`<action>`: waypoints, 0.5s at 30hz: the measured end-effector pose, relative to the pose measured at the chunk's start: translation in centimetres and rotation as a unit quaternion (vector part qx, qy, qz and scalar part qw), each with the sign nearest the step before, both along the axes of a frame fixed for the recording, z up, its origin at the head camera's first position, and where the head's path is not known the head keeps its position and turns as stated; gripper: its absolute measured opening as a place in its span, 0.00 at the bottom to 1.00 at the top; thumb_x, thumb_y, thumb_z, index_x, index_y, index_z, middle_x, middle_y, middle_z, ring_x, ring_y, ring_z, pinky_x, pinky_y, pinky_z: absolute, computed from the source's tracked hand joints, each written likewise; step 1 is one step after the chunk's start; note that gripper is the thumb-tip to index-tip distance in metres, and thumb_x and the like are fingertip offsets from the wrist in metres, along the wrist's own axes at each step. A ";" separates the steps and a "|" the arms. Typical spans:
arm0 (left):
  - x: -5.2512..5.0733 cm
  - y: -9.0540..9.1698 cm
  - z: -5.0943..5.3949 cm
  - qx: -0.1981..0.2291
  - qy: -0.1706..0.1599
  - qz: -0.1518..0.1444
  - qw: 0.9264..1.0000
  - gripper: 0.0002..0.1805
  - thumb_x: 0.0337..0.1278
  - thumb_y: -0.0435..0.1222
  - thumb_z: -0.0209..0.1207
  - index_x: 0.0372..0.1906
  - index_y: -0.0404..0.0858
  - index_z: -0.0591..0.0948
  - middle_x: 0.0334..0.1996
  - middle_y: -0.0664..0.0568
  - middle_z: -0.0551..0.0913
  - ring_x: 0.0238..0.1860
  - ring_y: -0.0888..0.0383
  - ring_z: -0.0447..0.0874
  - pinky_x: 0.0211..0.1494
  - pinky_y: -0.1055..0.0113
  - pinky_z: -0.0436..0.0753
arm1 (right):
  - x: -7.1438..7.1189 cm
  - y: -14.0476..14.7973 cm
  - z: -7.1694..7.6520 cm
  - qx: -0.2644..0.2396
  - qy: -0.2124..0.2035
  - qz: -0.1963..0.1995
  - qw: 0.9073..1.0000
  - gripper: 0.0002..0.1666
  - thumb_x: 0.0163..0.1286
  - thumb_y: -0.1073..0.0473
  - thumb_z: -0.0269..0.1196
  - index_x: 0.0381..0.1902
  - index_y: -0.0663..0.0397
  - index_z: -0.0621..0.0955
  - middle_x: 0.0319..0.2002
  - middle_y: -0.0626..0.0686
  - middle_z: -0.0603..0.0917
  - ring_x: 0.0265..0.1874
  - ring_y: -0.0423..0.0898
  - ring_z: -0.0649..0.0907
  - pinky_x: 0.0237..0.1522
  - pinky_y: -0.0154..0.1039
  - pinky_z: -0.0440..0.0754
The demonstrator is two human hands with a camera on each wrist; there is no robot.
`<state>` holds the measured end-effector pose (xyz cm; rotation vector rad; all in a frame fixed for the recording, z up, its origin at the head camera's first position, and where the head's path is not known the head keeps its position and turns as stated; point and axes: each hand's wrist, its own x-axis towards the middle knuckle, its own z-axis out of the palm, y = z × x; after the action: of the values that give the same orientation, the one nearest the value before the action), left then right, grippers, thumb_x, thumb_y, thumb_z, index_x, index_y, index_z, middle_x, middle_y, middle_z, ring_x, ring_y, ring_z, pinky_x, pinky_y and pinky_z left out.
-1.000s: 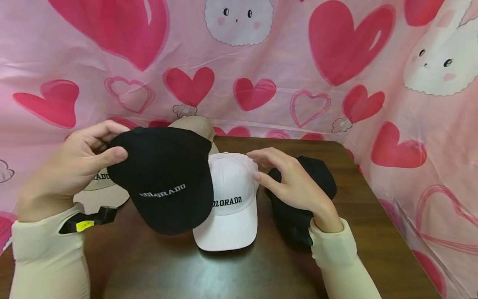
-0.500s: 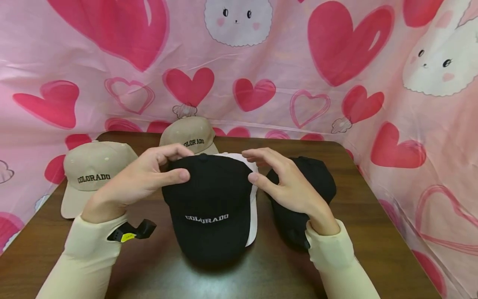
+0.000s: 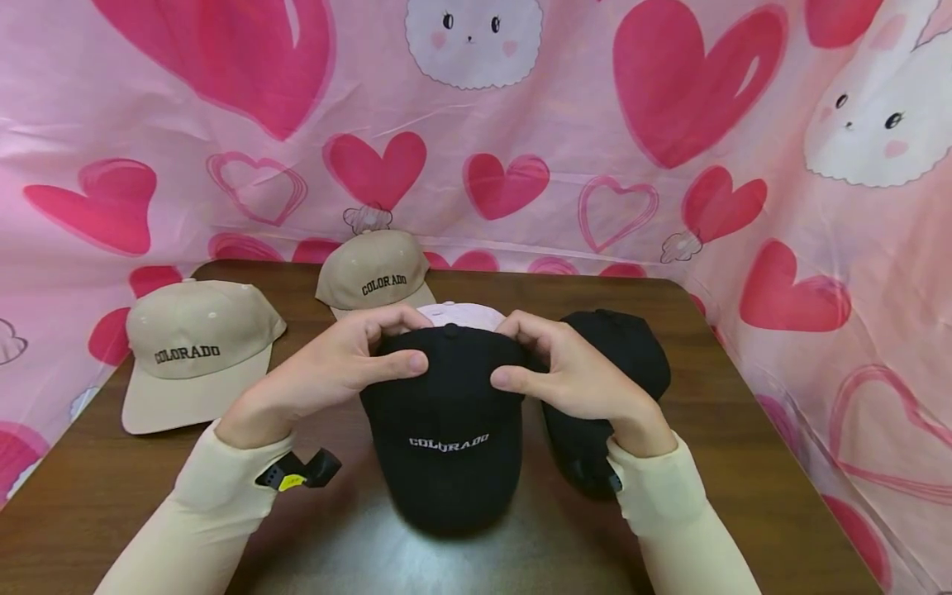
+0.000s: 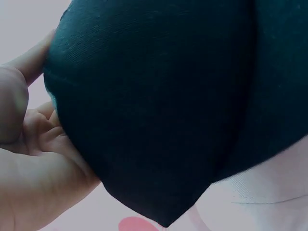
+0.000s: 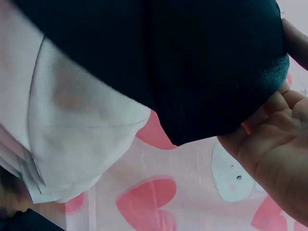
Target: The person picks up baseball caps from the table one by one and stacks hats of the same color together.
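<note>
A black baseball cap [image 3: 446, 413] with white COLORADO lettering hangs in front of a white cap [image 3: 464, 316], hiding most of it. My left hand [image 3: 327, 364] grips the black cap's crown from the left, thumb on the front and fingers behind. From the right, my right hand [image 3: 573, 372] holds the same crown with its thumb in front. In the right wrist view the white cap [image 5: 82, 120] sits below and apart from the black cap [image 5: 211, 77]. The left wrist view is mostly filled by the black fabric [image 4: 154, 96].
Two beige COLORADO caps stand on the brown table [image 3: 744, 463]: one beige cap [image 3: 197, 330] at the left, another beige cap [image 3: 375, 268] at the back. A second black cap [image 3: 621, 355] lies beside my right forearm. Behind hangs a pink heart-print cloth [image 3: 565, 99].
My left hand has carried the black cap rightward and in front of the white cap, uncovering the left beige cap. My right hand has come from beside the white cap onto the black cap.
</note>
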<state>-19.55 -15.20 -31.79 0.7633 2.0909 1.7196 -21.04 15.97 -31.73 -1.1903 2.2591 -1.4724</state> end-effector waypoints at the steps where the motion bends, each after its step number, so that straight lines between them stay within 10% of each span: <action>1: 0.0 0.1 -0.1 -0.001 0.002 -0.005 1.000 0.18 0.70 0.38 0.69 0.60 0.43 0.82 0.49 0.41 0.85 0.49 0.46 0.89 0.49 0.55 0.89 | -0.1 0.3 0.1 -0.005 -0.009 0.006 1.000 0.13 0.72 0.62 0.72 0.50 0.53 0.80 0.40 0.52 0.85 0.40 0.51 0.84 0.47 0.44 0.86; 15: -1.1 3.8 -1.6 0.031 0.033 -0.092 0.995 0.24 0.67 0.34 0.71 0.65 0.43 0.79 0.57 0.48 0.86 0.61 0.48 0.83 0.65 0.57 0.82 | 0.2 7.8 2.5 0.034 -0.001 -0.030 0.999 0.16 0.72 0.71 0.67 0.53 0.51 0.79 0.39 0.54 0.86 0.37 0.53 0.87 0.44 0.42 0.87</action>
<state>-20.65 -11.44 -33.44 1.0113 1.9483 1.6863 -20.87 23.81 -29.21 -1.1112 2.3420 -1.4051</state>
